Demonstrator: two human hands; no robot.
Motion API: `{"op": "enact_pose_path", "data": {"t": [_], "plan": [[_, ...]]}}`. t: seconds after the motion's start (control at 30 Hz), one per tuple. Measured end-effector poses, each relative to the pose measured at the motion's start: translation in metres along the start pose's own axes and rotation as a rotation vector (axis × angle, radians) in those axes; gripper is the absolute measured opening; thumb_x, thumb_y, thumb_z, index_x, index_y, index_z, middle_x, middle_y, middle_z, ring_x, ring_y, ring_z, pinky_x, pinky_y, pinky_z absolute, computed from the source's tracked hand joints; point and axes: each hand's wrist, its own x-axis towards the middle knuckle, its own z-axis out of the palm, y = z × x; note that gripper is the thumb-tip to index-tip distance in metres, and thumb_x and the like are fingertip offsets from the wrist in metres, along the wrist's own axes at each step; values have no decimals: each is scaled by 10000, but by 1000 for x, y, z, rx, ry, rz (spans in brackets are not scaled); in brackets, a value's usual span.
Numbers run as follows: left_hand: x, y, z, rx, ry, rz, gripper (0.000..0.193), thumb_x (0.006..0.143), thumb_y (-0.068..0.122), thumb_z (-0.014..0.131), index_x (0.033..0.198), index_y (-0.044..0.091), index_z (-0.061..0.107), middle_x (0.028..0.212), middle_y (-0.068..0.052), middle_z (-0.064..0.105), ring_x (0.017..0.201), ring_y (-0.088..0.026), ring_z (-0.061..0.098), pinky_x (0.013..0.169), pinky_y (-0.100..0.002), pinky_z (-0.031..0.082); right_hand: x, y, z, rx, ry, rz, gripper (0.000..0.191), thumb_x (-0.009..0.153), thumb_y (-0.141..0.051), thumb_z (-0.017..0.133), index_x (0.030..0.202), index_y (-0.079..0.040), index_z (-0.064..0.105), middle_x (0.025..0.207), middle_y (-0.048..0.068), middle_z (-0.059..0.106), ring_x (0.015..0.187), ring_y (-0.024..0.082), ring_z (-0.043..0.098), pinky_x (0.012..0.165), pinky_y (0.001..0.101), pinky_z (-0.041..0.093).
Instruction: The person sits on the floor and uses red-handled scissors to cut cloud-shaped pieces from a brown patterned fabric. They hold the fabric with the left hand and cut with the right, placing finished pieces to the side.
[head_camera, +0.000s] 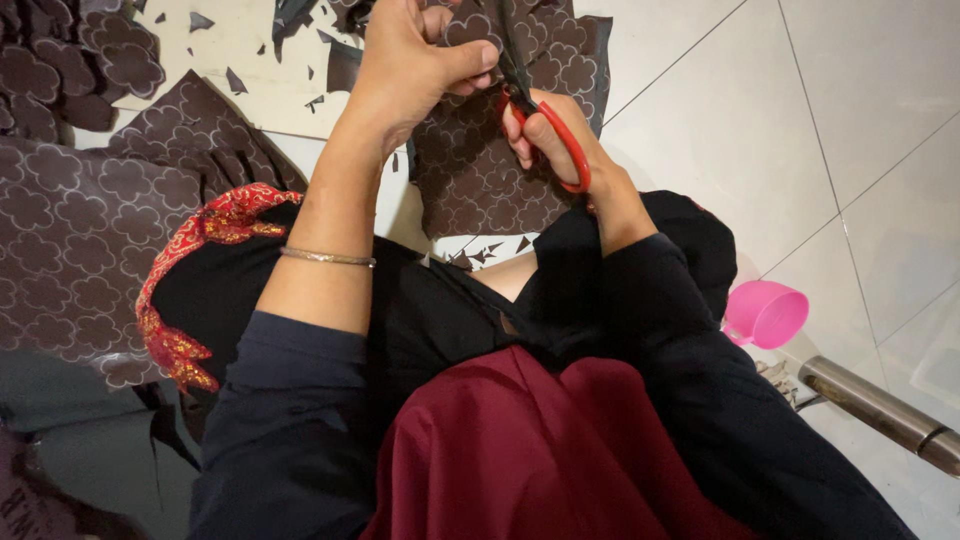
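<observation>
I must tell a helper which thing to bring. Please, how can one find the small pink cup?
Look at the pale tiled floor on the person's right side. Near the black sleeve, just above a metal tube, lies the pink cup on its side. It is the only pink thing there.

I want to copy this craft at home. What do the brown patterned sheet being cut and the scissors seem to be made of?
The brown patterned sheet looks like thin printed paper or plastic film, matte: it creases and leaves sharp-edged scraps. The scissors show a glossy red grip, likely plastic, and dark blades, probably metal. The left hand pinches the sheet; the right hand works the scissors.
</observation>
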Motion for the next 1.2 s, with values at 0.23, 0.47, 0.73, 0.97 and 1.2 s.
{"op": "enact_pose_path", "data": {"t": [0.23,0.47,0.73,0.97,1.2], "plan": [[2,-3,-5,52,2,22,397,928,-29,798,1245,-77,562,895,-73,702,731,-130,743,621,-224,607,1,-2,-3,-50,-14,22,805,852,-928,430,832,-127,507,669,-31,512,594,85,539,583,235,478],[3,-6,-7,52,8,41,383,927,-35,804,1190,-56,526,866,-89,709,722,-136,747,609,-222,592,2,-3,-4,-57,20,134,800,837,-911,495,804,-112,503,660,-25,520,578,95,544,564,246,488],[3,-8,-5,-13,32,-32,378,875,-77,804,1095,-4,505,832,-70,685,675,-142,742,565,-229,593,-3,-5,-2,66,-97,60,860,827,-957,437,952,-112,536,758,-30,500,682,76,539,639,224,458],[4,-3,-3,-8,26,-79,384,870,-63,812,1080,9,499,815,-72,689,663,-142,741,555,-225,590,-4,-2,-3,48,-99,47,889,777,-998,406,910,-126,516,783,-30,509,687,79,571,635,223,471],[2,3,-4,-20,32,-100,378,873,-40,816,1080,11,505,786,-56,666,651,-139,738,528,-215,561,-3,3,-6,-44,-52,36,895,748,-1022,358,831,-141,492,680,-35,501,600,74,555,580,216,464]]}}
